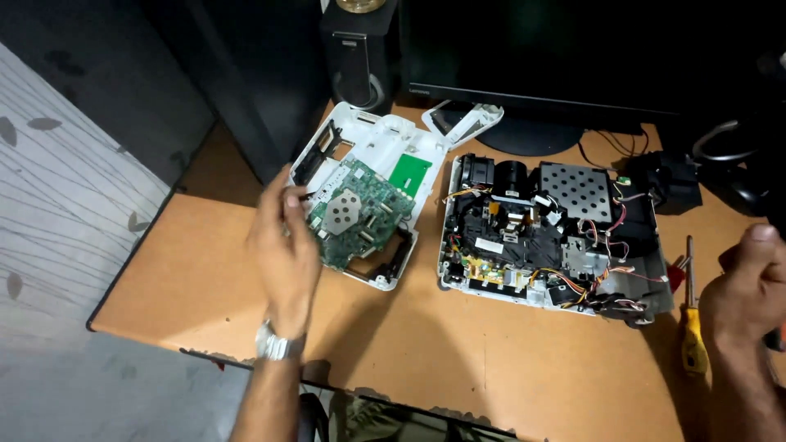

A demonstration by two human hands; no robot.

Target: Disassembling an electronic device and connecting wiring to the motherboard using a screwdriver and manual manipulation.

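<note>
The left hand (282, 241) hangs over the left part of the desk (458, 360), back to the camera, a watch (277, 344) on its wrist. Its fingers (288, 196) are bunched at the left edge of the green board (358, 211) and seem to pinch something small and dark there, though motion blur makes it hard to tell what. The board lies tilted in the white cover (368, 155), which rests upside down on the desk just left of the opened chassis (540, 237).

The chassis sits mid-desk, packed with black parts, a perforated metal plate and bundles of coloured wires. A monitor (573, 49) stands behind it, a dark speaker (360, 57) behind the cover.

The right hand (749, 290) rests at the desk's right edge, well apart from the chassis, curled into a loose fist around something dark that is mostly hidden. A yellow-handled screwdriver (693, 323) lies just beside it, on its left.
</note>
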